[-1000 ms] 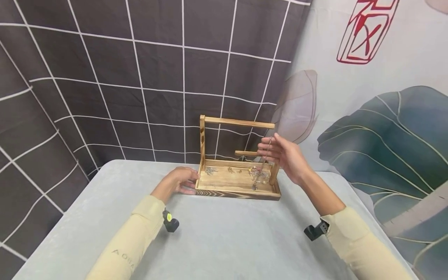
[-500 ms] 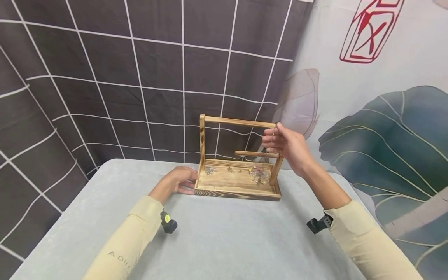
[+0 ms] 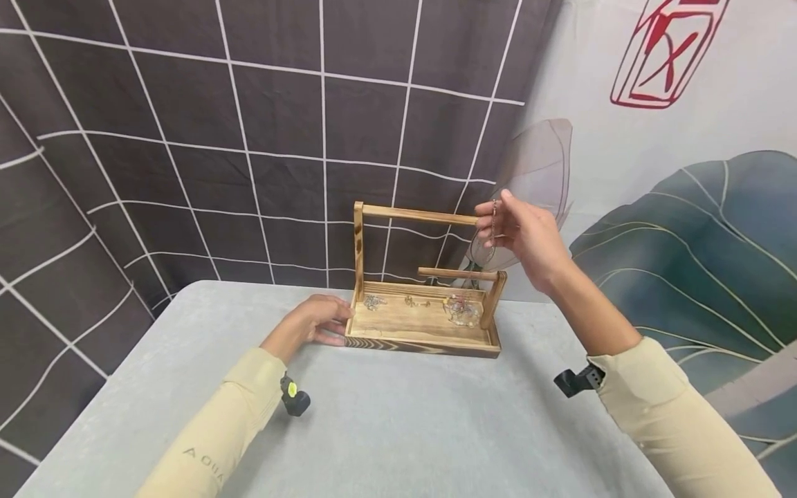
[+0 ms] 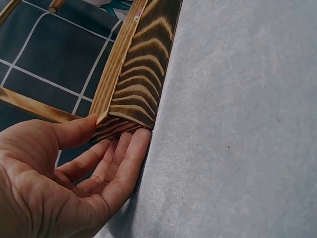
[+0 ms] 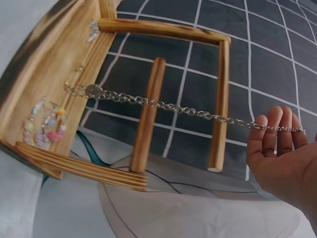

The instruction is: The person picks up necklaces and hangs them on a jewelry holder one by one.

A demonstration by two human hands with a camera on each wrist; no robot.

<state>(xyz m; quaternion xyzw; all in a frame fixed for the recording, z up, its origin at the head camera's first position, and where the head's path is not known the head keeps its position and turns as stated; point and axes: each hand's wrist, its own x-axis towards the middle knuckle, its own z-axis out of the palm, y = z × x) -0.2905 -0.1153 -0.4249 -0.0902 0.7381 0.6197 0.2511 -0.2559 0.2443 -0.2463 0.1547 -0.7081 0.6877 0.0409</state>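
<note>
My left hand (image 3: 320, 318) grips the left end of a wooden jewelry stand (image 3: 417, 348). In the left wrist view the thumb lies at its upper edge and the fingers press its end face and lower edge. Raised at the stand's right side, my right hand (image 3: 529, 238) holds a silver chain (image 5: 183, 110), which runs across the fingers; the thumb is mostly hidden in the right wrist view. A round pendant (image 5: 94, 91) is on the chain's hanging part. The stand's top bar (image 3: 417, 215) and short lower bar (image 3: 457, 274) are near the right hand.
Colored beaded jewelry (image 3: 462, 311) lies at the right of the stand's tray, small gold pieces (image 3: 416, 301) at the middle and silver jewelry (image 3: 373, 302) at the left. Under the stand is a pale grey tablecloth (image 3: 386, 422). A dark checked curtain (image 3: 274, 187) hangs behind.
My right hand has risen and shifted slightly right, lifting the chain from above the tray to the level of the top bar. The left hand stays at the stand's left end.
</note>
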